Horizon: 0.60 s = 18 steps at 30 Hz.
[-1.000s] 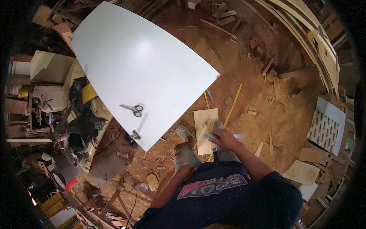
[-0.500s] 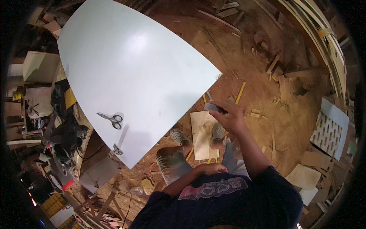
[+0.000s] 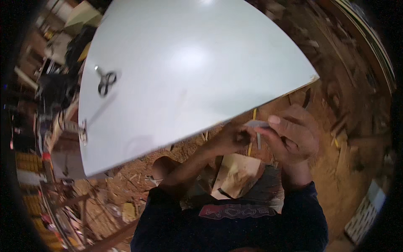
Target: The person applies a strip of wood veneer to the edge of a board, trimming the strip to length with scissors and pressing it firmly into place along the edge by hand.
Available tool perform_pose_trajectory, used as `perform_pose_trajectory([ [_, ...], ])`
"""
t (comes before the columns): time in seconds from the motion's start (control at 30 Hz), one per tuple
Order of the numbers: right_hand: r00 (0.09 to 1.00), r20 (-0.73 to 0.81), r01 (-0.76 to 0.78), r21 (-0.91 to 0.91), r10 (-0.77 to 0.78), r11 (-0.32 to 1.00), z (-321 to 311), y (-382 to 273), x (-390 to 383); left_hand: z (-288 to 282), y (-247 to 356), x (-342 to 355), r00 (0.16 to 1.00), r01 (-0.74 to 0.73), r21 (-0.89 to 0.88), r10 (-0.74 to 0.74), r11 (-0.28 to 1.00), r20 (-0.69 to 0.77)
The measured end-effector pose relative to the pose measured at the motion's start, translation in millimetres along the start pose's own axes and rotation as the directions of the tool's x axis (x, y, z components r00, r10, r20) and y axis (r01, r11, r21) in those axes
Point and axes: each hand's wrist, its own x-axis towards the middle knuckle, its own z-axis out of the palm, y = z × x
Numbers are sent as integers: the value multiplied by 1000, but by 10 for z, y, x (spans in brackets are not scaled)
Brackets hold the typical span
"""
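My right hand pinches the grey strip, its long axis running left toward my left hand (whose grip I cannot tell).

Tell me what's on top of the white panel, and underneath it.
On the white panel lie black-handled scissors; a small, blurred metal piece sits at its left edge. The panel covers whatever is directly beneath, so that can't be seen.

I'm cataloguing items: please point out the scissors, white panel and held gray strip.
Scissors [image 3: 104, 79], head view: where the handles meet.
White panel [image 3: 180, 84], head view: bare top surface.
Gray strip [image 3: 255, 123], head view: visible face.
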Motion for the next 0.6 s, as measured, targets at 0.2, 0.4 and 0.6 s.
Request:
perform_pose_trajectory([
  [0.2, 976, 38, 218, -86, -215, 972, 121, -3, 52, -345, 226, -147, 856, -229, -75, 164, 971, -490],
  [0.4, 974, 80, 225, -155, -214, 962, -28, 177, 96, -385, 818, -409, 691, -552, -297, 229, 779, -686],
  [0.6, 957, 86, 287, -125, -277, 950, 71, 255, 90, -209, 913, -370, 636, -528, -237, 194, 816, -747],
])
